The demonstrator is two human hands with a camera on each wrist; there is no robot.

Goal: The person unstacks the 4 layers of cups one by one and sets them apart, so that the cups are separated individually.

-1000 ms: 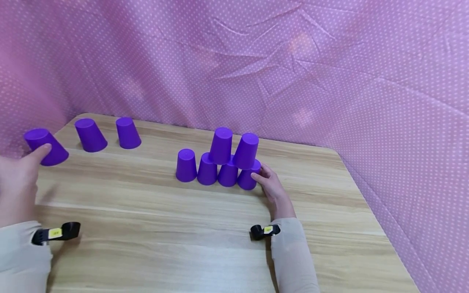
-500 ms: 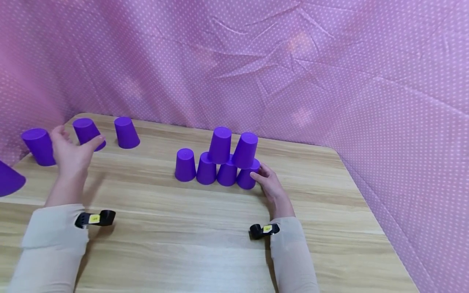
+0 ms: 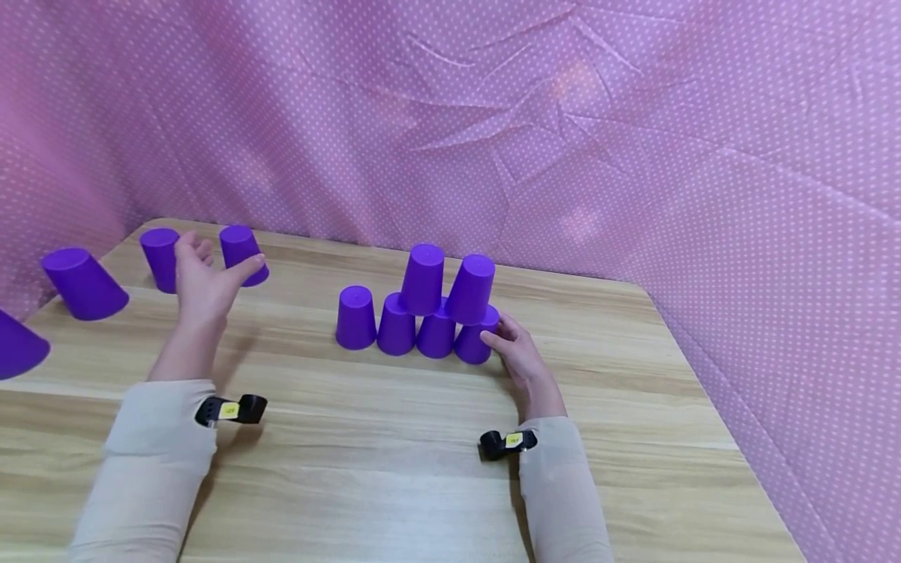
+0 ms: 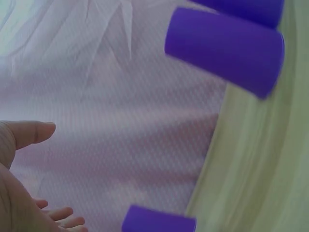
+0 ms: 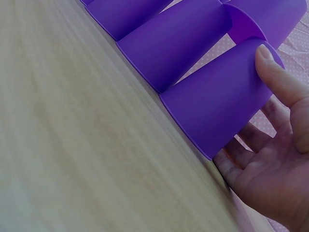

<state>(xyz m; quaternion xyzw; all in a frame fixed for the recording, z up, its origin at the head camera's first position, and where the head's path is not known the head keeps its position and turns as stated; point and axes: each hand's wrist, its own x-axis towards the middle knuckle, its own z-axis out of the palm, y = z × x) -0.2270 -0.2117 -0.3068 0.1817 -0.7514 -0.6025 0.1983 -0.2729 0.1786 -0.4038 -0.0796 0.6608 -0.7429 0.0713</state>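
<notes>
Upside-down purple cups stand on the table. On the right, several form a row, with two cups (image 3: 424, 280) (image 3: 472, 289) bridging on top of it. My right hand (image 3: 525, 361) holds the row's rightmost cup (image 3: 473, 344). In the right wrist view the thumb (image 5: 275, 72) lies on that cup (image 5: 217, 96), and the fingers reach round its far side. My left hand (image 3: 206, 288) is spread and holds nothing, between a cup (image 3: 161, 262) on its left and another cup (image 3: 238, 249) partly behind its thumb. The left wrist view shows a gap between this hand (image 4: 19, 193) and the cups (image 4: 224, 50).
Two more purple cups (image 3: 84, 285) (image 3: 19, 344) stand at the far left, one cut off by the frame. A pink dotted cloth (image 3: 535, 141) hangs behind and beside the wooden table (image 3: 366, 438).
My left hand has let go of the cup at the far left and moved right, past the second cup toward the third. My right hand has stayed at the row's end cup.
</notes>
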